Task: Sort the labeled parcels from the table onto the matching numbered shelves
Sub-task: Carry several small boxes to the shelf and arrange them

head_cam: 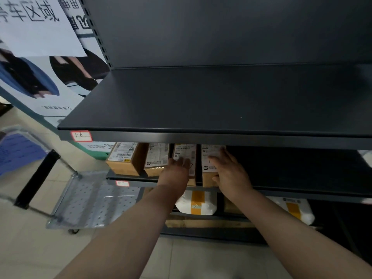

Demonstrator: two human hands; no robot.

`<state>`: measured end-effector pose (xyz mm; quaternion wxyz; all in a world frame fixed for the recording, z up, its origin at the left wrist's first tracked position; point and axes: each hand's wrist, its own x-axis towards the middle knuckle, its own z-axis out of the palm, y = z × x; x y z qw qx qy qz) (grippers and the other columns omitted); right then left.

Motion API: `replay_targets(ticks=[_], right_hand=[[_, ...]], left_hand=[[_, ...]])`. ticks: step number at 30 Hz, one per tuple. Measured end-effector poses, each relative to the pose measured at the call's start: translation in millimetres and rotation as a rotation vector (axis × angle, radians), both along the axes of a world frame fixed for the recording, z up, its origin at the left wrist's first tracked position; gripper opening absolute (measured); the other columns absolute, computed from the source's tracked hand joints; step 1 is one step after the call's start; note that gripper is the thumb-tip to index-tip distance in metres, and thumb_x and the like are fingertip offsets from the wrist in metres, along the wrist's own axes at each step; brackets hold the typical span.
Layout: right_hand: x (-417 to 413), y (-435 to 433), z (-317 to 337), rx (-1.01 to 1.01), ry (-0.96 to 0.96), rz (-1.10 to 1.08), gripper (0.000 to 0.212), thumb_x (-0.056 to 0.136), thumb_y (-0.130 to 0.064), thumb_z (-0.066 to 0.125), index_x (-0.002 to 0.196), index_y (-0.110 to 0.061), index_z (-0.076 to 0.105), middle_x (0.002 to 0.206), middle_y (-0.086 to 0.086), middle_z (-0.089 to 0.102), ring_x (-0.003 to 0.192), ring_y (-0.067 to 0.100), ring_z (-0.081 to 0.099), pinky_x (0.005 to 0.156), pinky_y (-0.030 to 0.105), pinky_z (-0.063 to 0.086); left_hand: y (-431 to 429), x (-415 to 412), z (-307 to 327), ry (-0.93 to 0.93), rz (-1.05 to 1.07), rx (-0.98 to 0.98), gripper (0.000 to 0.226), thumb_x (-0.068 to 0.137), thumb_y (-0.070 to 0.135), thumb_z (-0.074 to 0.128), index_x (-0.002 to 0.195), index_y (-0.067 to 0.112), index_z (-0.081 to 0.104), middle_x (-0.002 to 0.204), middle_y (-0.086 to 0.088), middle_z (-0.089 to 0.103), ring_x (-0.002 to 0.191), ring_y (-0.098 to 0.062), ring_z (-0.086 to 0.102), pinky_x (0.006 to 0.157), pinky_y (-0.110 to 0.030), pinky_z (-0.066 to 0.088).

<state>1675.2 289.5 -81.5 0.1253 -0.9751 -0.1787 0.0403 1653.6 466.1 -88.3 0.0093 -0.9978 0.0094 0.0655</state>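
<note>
The rightmost parcel (208,154) stands at the front edge of the middle shelf (302,193), last in a row of four. The right hand (229,172) lies over its label, fingers flat, thumb against its front face. The left hand (177,172) rests flat-fingered on the neighbouring parcel (184,151). Two more boxes (122,160) sit toward the shelf's left end, above a red-bordered tag (122,183).

1. We see the top shelf (221,101) is dark metal, smooth and matt.
2. The tag (81,135) on its front edge, by the left corner, is plain paper.
3. On the shelf below (302,191), the boxes (120,168) are dull brown cardboard with smooth paper labels (121,153).
4. Lower down, we see bags (184,201) of white plastic with shiny yellow tape (197,198).
5. The cart (96,206) is shiny metal.
</note>
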Motion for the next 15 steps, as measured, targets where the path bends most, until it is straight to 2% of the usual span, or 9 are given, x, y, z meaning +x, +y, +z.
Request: replay_targets(ticks=[5,9,12,15], right_hand=[[-3.3,11.8,3.4,0.023,0.024,-0.023,0.066,0.093,-0.020,0.057,0.149,-0.033,0.024,0.161,0.002,0.000,0.148,0.020,-0.004,0.117,0.039,0.016],[-13.9,12.1,3.0,0.044,-0.069,-0.030,0.075,0.089,-0.019,0.062,0.150,-0.030,0.020,0.161,-0.001,0.001,0.148,0.018,-0.005,0.116,0.035,0.009],[-27.2,6.7,1.0,0.028,-0.112,-0.084,0.088,0.085,-0.026,0.068,0.152,-0.029,0.012,0.161,-0.002,-0.001,0.148,0.020,-0.005,0.115,0.035,0.001],[-42.0,-0.3,-2.4,-0.003,-0.119,-0.166,0.089,0.084,-0.028,0.069,0.152,-0.026,0.011,0.161,0.004,0.004,0.148,0.022,-0.002,0.116,0.039,0.004]], left_hand=[[5.7,4.6,1.7,0.010,-0.032,-0.017,0.066,0.090,0.017,0.061,0.147,0.021,0.027,0.150,-0.005,0.032,0.133,-0.031,0.033,0.100,-0.043,0.045],[10.3,3.0,3.8,0.015,-0.024,-0.086,0.067,0.091,0.016,0.060,0.148,0.017,0.025,0.150,-0.005,0.031,0.132,-0.028,0.033,0.102,-0.042,0.045],[16.9,-3.6,5.4,-0.070,-0.043,-0.118,0.068,0.091,0.018,0.059,0.150,0.014,0.024,0.147,-0.007,0.035,0.130,-0.026,0.037,0.101,-0.039,0.045],[21.7,-11.2,9.9,-0.146,-0.113,-0.126,0.065,0.090,0.018,0.061,0.147,0.014,0.030,0.145,-0.006,0.040,0.130,-0.025,0.038,0.103,-0.038,0.042]])
